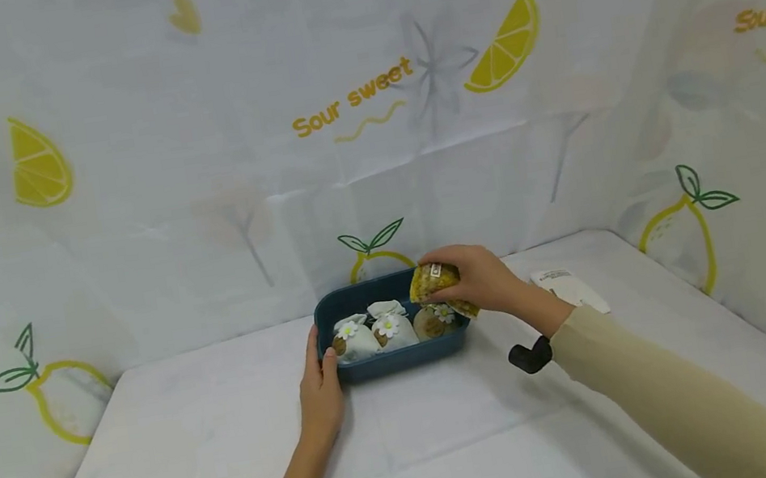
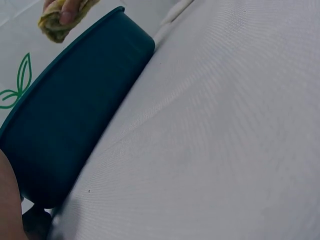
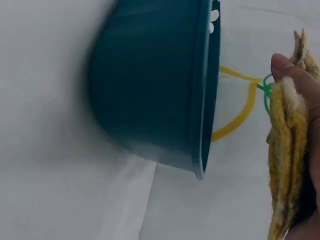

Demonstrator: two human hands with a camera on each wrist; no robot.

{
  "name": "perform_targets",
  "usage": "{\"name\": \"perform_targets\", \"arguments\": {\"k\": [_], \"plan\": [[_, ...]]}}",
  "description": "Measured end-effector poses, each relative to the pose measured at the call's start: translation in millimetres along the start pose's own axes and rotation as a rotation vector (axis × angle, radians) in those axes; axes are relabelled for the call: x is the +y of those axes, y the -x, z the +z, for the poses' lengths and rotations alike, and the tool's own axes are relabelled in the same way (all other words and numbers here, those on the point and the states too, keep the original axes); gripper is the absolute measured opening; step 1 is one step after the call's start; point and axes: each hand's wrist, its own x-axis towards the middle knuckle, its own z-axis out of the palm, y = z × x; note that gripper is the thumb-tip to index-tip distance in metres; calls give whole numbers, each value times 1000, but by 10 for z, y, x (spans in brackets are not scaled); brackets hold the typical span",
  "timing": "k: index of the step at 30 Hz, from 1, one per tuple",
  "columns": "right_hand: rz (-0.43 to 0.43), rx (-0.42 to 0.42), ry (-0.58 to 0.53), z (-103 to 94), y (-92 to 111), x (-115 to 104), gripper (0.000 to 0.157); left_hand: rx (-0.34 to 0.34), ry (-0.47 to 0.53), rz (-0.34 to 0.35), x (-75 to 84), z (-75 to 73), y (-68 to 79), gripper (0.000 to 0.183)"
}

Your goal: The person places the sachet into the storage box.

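Note:
A dark blue plastic bin (image 1: 400, 363) stands near the back of the table. Inside are small cloth sachets with daisies: two white ones, including the middle sachet (image 1: 397, 339), and a tan sachet (image 1: 430, 324) at the right. My left hand (image 1: 319, 391) holds the bin's left end, thumb at the front corner and fingers along the side. Above the bin's right end, my right hand (image 1: 480, 278) grips a folded, fuzzy yellow-brown cloth piece (image 1: 433, 279) with a small white label. In the right wrist view, this cloth piece (image 3: 285, 160) is apart from the bin's rim.
To the right of the bin, partly behind my right forearm, lies a flat white packet (image 1: 574, 290) with small print. A white cloth (image 1: 200, 452) covers the table. Behind it hangs a white curtain (image 1: 203, 215) printed with lemons.

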Motion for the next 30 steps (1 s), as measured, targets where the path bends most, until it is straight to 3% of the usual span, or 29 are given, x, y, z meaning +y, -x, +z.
{"name": "perform_targets", "arguments": {"k": [15,22,30], "plan": [[2,-136,47,445,-459,93,58,6,-8,-15,10,18,5,55],[41,-229,18,577,-476,139,60,4,-11,-19,22,13,5,56],[39,-315,26,546,-454,127,69,0,-13,-21,33,6,9,56]]}}
